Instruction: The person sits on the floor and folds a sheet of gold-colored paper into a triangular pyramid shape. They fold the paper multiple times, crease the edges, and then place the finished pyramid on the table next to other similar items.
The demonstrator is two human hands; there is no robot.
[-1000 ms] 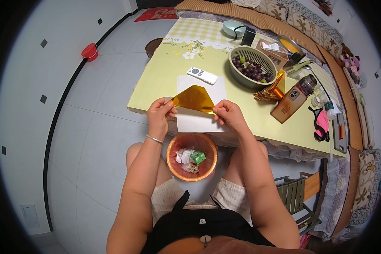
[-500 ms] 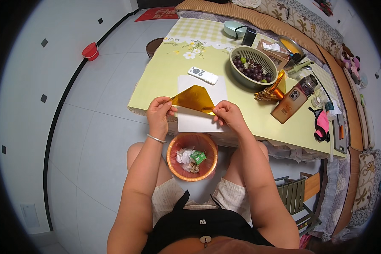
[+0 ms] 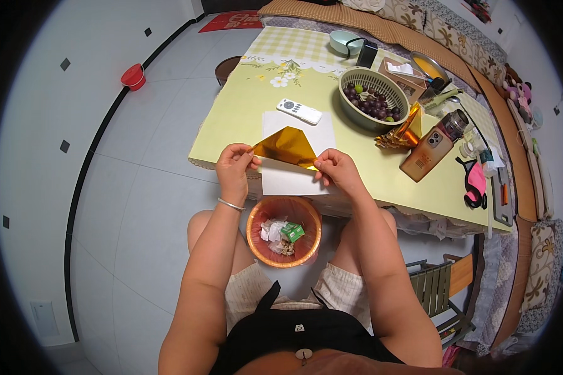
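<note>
Gold foil (image 3: 286, 149), folded: left hand (image 3: 234, 164) finger-pinching 9-o'clock corner, right hand (image 3: 336, 167) 4-o'clock corner, above white paper (image 3: 294, 181). Folding step, apparently; next crease likely calls for aligned edges.

gold folded sheet (image 3: 288, 148) looked super shiny, kinda foil-like, white paper (image 3: 288, 182) under it was plain matt, remote (image 3: 299, 111) at its 12 o'clock was smooth plastic, colander (image 3: 355, 113) at 2 looked plastic too, phone (image 3: 428, 156) at 3 looked glossy
</note>
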